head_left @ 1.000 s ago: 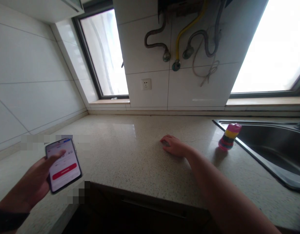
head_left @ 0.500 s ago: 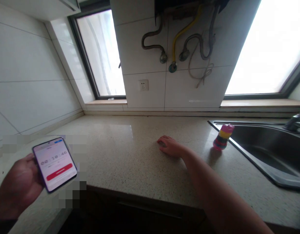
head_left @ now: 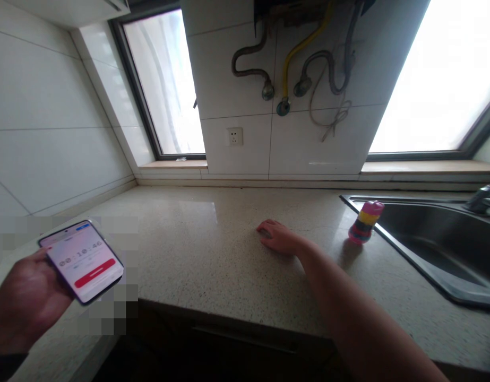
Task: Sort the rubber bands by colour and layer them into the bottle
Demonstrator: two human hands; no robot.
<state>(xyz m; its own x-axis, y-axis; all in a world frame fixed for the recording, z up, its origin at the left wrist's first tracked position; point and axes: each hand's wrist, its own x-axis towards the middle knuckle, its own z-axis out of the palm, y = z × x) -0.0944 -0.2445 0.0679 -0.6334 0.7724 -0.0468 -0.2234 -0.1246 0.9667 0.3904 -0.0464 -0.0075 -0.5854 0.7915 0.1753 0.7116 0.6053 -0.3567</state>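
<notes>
My left hand (head_left: 33, 294) is closed around the lower left side of a smartphone (head_left: 83, 265). Its screen is tilted up towards me and shows a timer with a red button. My right hand (head_left: 278, 237) rests palm down on the speckled stone counter (head_left: 197, 254). Its fingers are slightly curled, with a small gap by the thumb; nothing plain to see is held there, though the underside is hidden. To the right of that hand, apart from it, a small pink bottle (head_left: 365, 223) with yellow and dark bands stands at the sink's edge.
A steel sink (head_left: 431, 233) with a tap (head_left: 483, 199) is set into the counter at right. On the tiled wall are a power socket (head_left: 234, 136), metal hoses and a yellow pipe (head_left: 286, 69). Two windows flank them. Blurred blocks cover the area around the phone.
My left hand and the smartphone have shifted slightly left and up, and the phone is tilted back more. My right hand and the bottle stay in place.
</notes>
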